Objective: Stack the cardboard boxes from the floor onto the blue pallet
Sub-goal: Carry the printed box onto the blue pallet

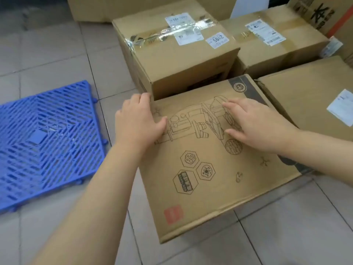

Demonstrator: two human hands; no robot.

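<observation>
Currently both hands on the printed box (pixel 215 163), which sits on the floor (pixel 57 60) nearest the camera. Left hand (pixel 137 123) wraps the far-left corner, fingers over the far edge, thumb flat on the lid. Right hand (pixel 256 127) lies palm-down on the lid near the far-right side, fingers spread, not curled round anything. Far edge of the printed box butts against the taped box (pixel 177 60); right edge sits just beside another box (pixel 309 96) with a white label. A fourth box (pixel 275 46) is behind those, touching the taped one, and more cartons line the back. So far and right sides are boxed in; near edge and left edge face bare floor. Pallet (pixel 45 138) lies flat on the floor to the left, nothing on it, with a strip of tile between it and the printed box. Pallet top is an open blue lattice with a solid square at centre. Floor is light grey tile with dark grout lines. Printed box lid carries line drawings and a red stamp at the near-left corner.
</observation>
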